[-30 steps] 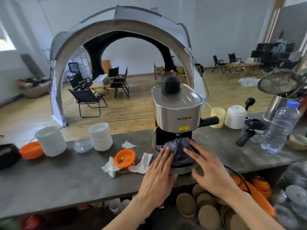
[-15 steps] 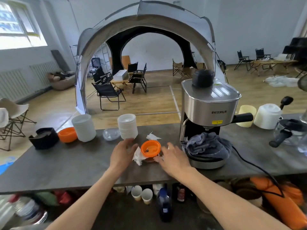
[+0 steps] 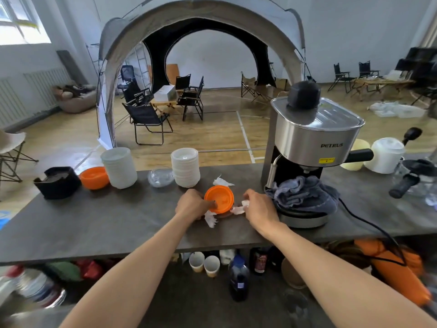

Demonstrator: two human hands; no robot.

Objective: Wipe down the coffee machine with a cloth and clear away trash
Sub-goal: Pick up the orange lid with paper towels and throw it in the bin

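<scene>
A steel coffee machine (image 3: 314,138) stands on the grey counter (image 3: 94,223), right of centre. A crumpled blue-grey cloth (image 3: 302,192) lies on its drip tray, with no hand on it. Left of the machine an orange lid (image 3: 218,198) is tilted up on edge. My left hand (image 3: 192,204) grips its left rim and crumpled white tissue (image 3: 210,220) under it. My right hand (image 3: 259,209) is closed on another piece of white tissue (image 3: 238,209) just right of the lid. A small tissue scrap (image 3: 221,181) lies behind the lid.
Two stacks of white bowls (image 3: 119,166) (image 3: 185,166), a clear lid (image 3: 160,177), an orange bowl (image 3: 94,177) and a black box (image 3: 56,182) line the back left. A glass carafe (image 3: 416,178), white cup (image 3: 385,155) and the power cord (image 3: 369,226) sit at right. Cups and bottles stand under the counter.
Both hands left the cloth on the drip tray and moved left to the orange lid and tissues. They have now closed on them, and the lid is tipped up.
</scene>
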